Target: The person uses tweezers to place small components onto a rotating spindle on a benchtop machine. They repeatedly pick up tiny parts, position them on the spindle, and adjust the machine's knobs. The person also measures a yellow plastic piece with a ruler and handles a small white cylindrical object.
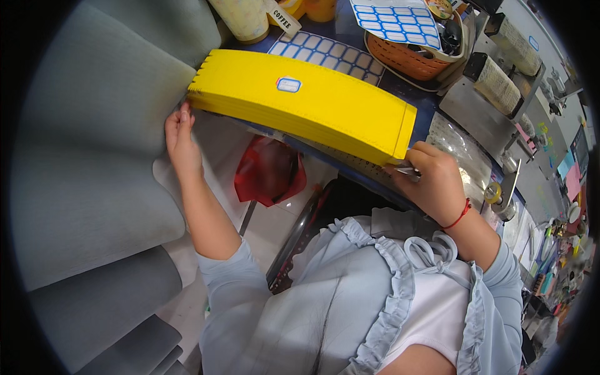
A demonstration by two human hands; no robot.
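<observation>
A long, bright yellow stitched piece (300,93) lies across the table edge before me, with layered lines along its near side. Its left end is notched, and a small blue-bordered sticker (288,85) with writing sits near its middle. My left hand (183,140) has its fingertips and thumb at the lower left corner, pinching it. At the right end, my right hand (429,176) is closed around a small silver metal tool (408,171), mostly hidden by the fingers, so I cannot tell its kind. That hand's fingertips are close against the yellow end.
Sticker sheets (328,51) lie behind the yellow piece, near an orange basket (408,58) and a patterned cup (243,21). Grey sheet material (103,140) hangs at the left. A metal machine (492,89) stands at the right. A red bag (269,171) is below the table edge.
</observation>
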